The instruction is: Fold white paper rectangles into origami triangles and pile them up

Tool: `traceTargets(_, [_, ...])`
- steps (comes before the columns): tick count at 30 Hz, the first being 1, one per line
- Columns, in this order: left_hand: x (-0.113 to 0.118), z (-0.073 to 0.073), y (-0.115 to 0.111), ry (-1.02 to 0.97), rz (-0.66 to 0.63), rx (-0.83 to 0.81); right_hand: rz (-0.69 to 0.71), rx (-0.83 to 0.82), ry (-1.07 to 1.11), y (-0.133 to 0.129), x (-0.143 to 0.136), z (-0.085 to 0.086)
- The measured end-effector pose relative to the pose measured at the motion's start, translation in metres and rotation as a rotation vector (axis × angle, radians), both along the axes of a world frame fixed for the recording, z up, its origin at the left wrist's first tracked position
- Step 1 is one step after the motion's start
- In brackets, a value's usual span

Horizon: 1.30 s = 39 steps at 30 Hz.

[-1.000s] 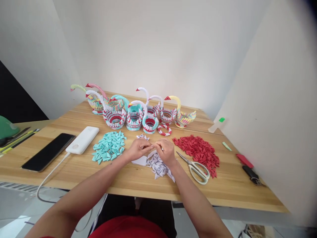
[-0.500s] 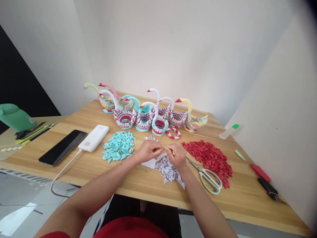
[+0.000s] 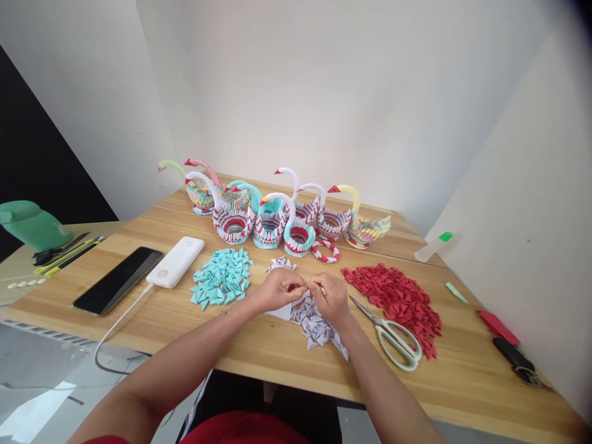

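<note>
My left hand (image 3: 280, 288) and my right hand (image 3: 329, 297) meet fingertip to fingertip over the table, both closed in a pinch. Whatever lies between the fingers is too small and too covered to make out. Below my right hand spreads a pile of white folded paper triangles (image 3: 319, 330). Beneath my left hand shows part of a white paper sheet (image 3: 280, 313). A smaller heap of white folded pieces (image 3: 280, 264) lies just beyond the hands. Turquoise folded triangles (image 3: 221, 277) are piled to the left, red ones (image 3: 395, 299) to the right.
Several paper swans (image 3: 234, 222) stand in rows at the back, with a red and white paper ring (image 3: 325, 251) in front. Scissors (image 3: 393, 339) lie right of my hand. A phone (image 3: 118, 279) and a cabled white power bank (image 3: 176, 262) are left; a black-handled tool (image 3: 513, 361) lies far right.
Both hands stay pinched together at nearly the same spot, the fingertips a little closer. The whole view has shifted slightly, and more of the small white heap now shows.
</note>
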<state>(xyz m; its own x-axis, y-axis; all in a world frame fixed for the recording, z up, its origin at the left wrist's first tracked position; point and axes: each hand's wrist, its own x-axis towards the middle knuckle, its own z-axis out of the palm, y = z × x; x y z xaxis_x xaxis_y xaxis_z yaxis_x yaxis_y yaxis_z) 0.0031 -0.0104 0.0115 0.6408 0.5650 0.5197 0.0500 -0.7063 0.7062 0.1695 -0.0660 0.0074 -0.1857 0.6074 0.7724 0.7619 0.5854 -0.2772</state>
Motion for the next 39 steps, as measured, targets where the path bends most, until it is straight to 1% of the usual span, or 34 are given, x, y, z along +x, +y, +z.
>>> traceTargets(4, [-0.0011, 0.0006, 0.0014, -0.009, 0.01, -0.036, 0.011, -0.023, 0.022, -0.0005, -0.0013, 0.002])
traceTargets(7, [-0.0003, -0.0022, 0.0029, -0.002, 0.033, -0.071, -0.004, -0.02, 0.028, 0.0, -0.0016, 0.0018])
traceTargets(9, [0.0008, -0.0041, 0.0032, -0.005, 0.045, -0.123, -0.025, -0.024, 0.03, 0.0005, -0.0012, 0.0012])
traceTargets(12, [0.0018, -0.0047, 0.0028, -0.042, 0.021, -0.274, -0.06, -0.035, 0.054, 0.0008, 0.0004, 0.0008])
traceTargets(17, [0.0015, -0.0024, 0.0019, -0.178, -0.125, -0.586, -0.096, -0.031, 0.114, 0.0, 0.0022, 0.0028])
traceTargets(20, [0.0024, -0.0038, 0.0017, -0.238, -0.213, -0.785, -0.081, -0.017, 0.116, -0.0006, 0.0013, 0.0055])
traceTargets(22, [0.0032, -0.0049, 0.0012, -0.253, -0.259, -0.873, -0.071, -0.006, 0.113, -0.0007, 0.0006, 0.007])
traceTargets(27, [0.0038, -0.0043, -0.0001, -0.266, -0.287, -0.952, -0.042, -0.006, 0.103, -0.0011, 0.0, 0.0069])
traceTargets(31, [0.0044, -0.0045, 0.0015, -0.296, -0.3, -0.992, -0.013, -0.041, 0.122, -0.0016, 0.0013, 0.0064])
traceTargets(35, [0.005, -0.0056, 0.0046, -0.385, -0.21, -0.979, -0.046, -0.037, 0.149, 0.0008, 0.0038, 0.0074])
traceTargets(39, [0.005, -0.0063, 0.0065, -0.452, -0.125, -0.989, -0.045, 0.014, 0.089, 0.0046, 0.0027, 0.0077])
